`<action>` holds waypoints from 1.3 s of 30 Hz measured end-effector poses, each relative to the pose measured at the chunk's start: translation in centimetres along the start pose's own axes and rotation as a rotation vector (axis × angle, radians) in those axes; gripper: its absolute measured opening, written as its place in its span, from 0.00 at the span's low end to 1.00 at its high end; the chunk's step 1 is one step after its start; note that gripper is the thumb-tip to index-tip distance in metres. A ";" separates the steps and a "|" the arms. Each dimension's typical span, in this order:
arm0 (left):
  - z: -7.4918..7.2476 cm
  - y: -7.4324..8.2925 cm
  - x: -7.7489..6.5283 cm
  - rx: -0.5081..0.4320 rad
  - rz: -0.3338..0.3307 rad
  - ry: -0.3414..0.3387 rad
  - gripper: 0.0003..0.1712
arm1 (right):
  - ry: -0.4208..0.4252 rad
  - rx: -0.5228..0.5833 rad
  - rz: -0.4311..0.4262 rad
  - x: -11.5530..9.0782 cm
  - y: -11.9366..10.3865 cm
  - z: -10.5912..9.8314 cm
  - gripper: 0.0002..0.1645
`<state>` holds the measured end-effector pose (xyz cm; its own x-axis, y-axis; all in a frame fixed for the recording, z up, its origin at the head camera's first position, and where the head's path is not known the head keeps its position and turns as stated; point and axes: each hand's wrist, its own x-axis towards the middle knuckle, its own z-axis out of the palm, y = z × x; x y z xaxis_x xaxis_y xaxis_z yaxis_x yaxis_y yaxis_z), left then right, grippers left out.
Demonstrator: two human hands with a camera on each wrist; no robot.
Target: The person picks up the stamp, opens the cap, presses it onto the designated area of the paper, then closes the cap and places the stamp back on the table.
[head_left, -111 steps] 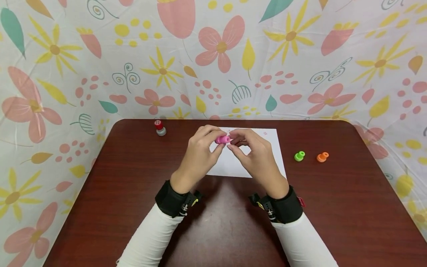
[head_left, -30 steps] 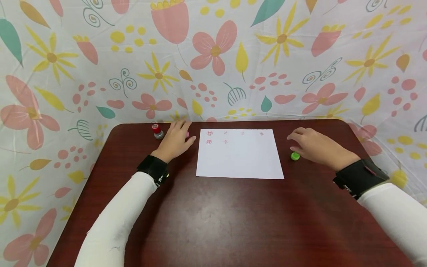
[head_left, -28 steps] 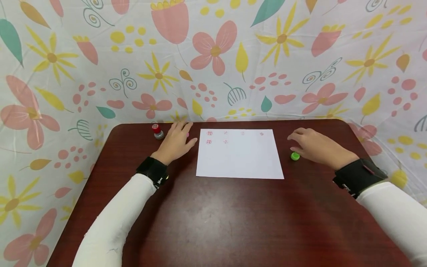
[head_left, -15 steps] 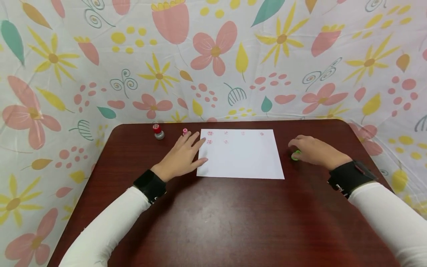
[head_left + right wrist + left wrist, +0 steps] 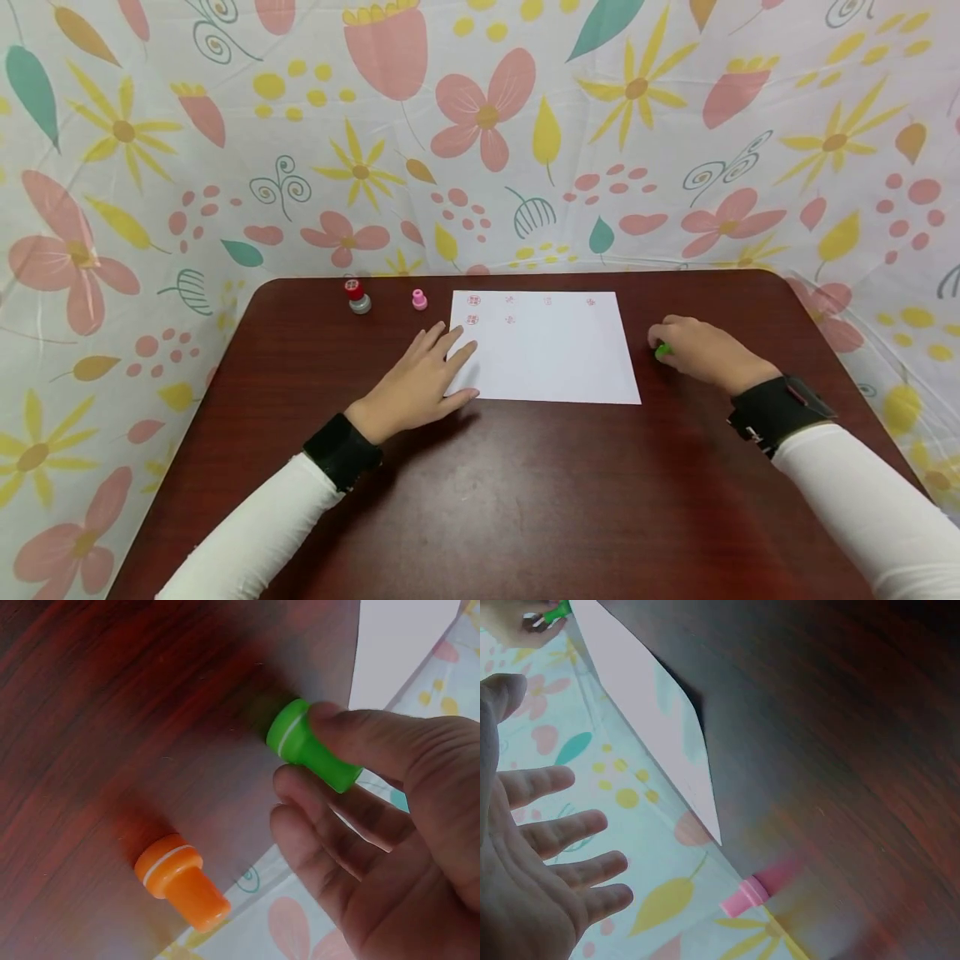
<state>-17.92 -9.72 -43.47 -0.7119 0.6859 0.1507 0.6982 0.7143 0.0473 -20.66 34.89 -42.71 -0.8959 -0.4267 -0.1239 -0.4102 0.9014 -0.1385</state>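
Note:
A sheet of white paper [image 5: 555, 358] with several small red prints along its top lies on the table. My left hand [image 5: 416, 387] is spread over the paper's left edge, fingers extended and holding nothing. Behind it, a pink stamp [image 5: 419, 301] stands on the tabletop, also visible in the left wrist view. To the right of the paper, my right hand [image 5: 701, 350] pinches a green stamp [image 5: 300, 742] between thumb and fingers, its wide base close to the table. An orange stamp [image 5: 180, 877] stands beside that hand in the right wrist view; the hand hides it from the head view.
A red-and-grey stamp [image 5: 357, 297] stands at the back left of the dark brown table [image 5: 480, 500]. Directly behind the table's far edge hangs a flower-patterned cloth [image 5: 480, 192].
Earlier, both hands held the pink stamp above the paper. My left hand then left it standing at the back and drew nearer; my right hand took hold of the green stamp.

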 end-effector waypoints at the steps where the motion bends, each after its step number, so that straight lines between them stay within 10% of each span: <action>1: 0.0 0.2 -0.1 0.003 0.002 0.004 0.39 | 0.002 0.000 0.003 0.0 0.0 0.1 0.12; 19: -1.0 1.0 -0.6 -0.044 -0.043 0.075 0.38 | 0.174 0.088 -0.030 -0.6 -0.6 -1.2 0.12; 39: -3.3 3.0 0.8 -0.316 -0.081 0.420 0.29 | 0.620 0.186 -0.145 -0.8 -8.8 -4.6 0.16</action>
<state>-16.13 -7.48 -39.97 -0.7182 0.4694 0.5137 0.6772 0.6412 0.3609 -17.16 27.65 -36.86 -0.7888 -0.3717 0.4895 -0.5477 0.7866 -0.2853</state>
